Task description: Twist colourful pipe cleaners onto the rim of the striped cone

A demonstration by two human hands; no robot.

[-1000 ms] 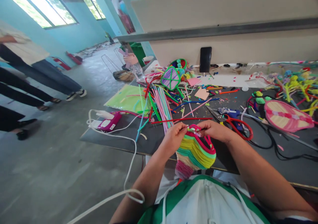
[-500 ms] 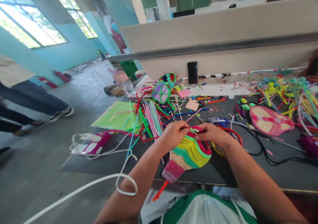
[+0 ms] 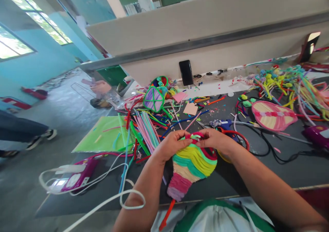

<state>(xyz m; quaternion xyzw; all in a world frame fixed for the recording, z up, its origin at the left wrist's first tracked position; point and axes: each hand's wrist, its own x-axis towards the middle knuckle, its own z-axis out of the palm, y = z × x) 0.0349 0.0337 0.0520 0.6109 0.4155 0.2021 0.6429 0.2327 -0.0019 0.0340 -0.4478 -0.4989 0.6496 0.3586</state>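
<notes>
A striped pipe-cleaner craft [image 3: 196,160], wide at the top and narrow at the bottom, tilts over the table's front edge. Its bands are red, green, yellow, teal, cream, pink and lilac, with an orange stem [image 3: 167,215] at the lower end. My left hand [image 3: 172,145] grips its upper left rim, thumb on the face. From the other side, my right hand [image 3: 217,142] pinches the top rim close to the left thumb. A pale green bit [image 3: 196,136] shows between the hands. Most fingertips are hidden behind the craft.
Red-handled scissors [image 3: 239,133] and a blue glue gun [image 3: 226,124] lie beyond my right hand. Left are loose pipe cleaners [image 3: 147,127], a green sheet [image 3: 89,136] and a purple power strip [image 3: 79,177] with white cable. A phone [image 3: 186,72] leans against the partition.
The view has shifted and tilted, bringing another phone into sight at the right. Both hands keep hold of the craft's top rim; my left thumb now lies lower across its face.
</notes>
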